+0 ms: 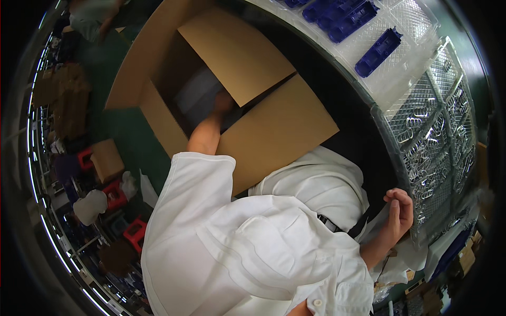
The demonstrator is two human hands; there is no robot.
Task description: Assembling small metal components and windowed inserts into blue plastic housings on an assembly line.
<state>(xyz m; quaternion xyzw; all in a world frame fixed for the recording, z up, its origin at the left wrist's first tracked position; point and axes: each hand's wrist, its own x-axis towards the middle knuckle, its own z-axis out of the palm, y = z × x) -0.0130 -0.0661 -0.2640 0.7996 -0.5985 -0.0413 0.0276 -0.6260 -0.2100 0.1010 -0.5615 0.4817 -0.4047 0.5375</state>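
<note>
Bright strip lights [55, 242] seen at left, box interior [176, 73] shadowed, left grip [224, 102] blurred, edges bent and darkened

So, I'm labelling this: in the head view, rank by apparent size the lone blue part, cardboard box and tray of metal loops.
Largest to smallest: cardboard box; tray of metal loops; lone blue part.

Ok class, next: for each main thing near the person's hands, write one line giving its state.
Cardboard box: open, flaps unsealed.
Left hand: inside the box, blurred; cannot tell whether it holds anything.
Right hand: fingers loosely curled, nothing seen in it.
Grouped blue pieces: lying side by side on a tray.
Lone blue piece: lying apart from the group.
Metal clips: loose, scattered in a divided tray.
</note>
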